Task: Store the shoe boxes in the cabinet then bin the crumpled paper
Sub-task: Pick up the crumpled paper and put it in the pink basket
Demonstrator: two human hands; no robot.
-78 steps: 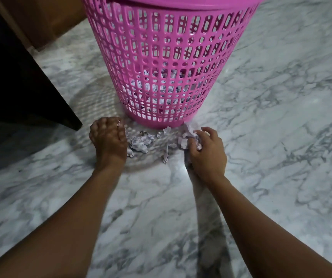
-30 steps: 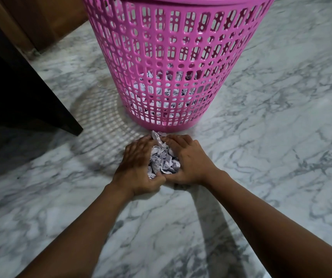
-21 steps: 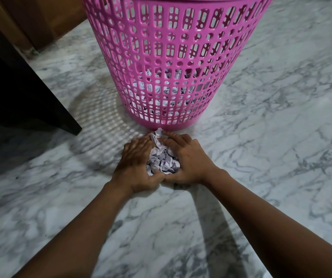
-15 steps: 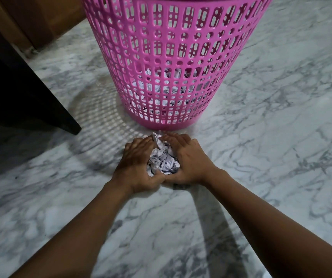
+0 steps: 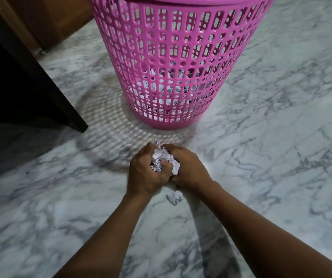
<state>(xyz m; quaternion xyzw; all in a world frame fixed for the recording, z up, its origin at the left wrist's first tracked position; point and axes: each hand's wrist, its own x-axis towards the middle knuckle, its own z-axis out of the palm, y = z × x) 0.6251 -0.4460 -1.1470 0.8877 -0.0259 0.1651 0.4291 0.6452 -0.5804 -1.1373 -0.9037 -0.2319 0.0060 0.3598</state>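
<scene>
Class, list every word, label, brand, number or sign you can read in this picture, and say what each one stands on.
No text here can be read.
Crumpled paper, gripped between the left hand and right hand: grey marks, perhaps print, too creased and blurred to read.
Loose scrap on the floor: nothing legible.
Pink basket: no label or brand in view; the paper inside is mostly hidden by its mesh.

Both hands, left hand (image 5: 144, 173) and right hand (image 5: 189, 169), clutch crumpled paper (image 5: 162, 159) before pink basket (image 5: 173, 63).

One left hand (image 5: 144, 174), one right hand (image 5: 190, 170), one pink basket (image 5: 173, 63), one paper wad (image 5: 162, 158) and one paper scrap (image 5: 174, 197).
</scene>
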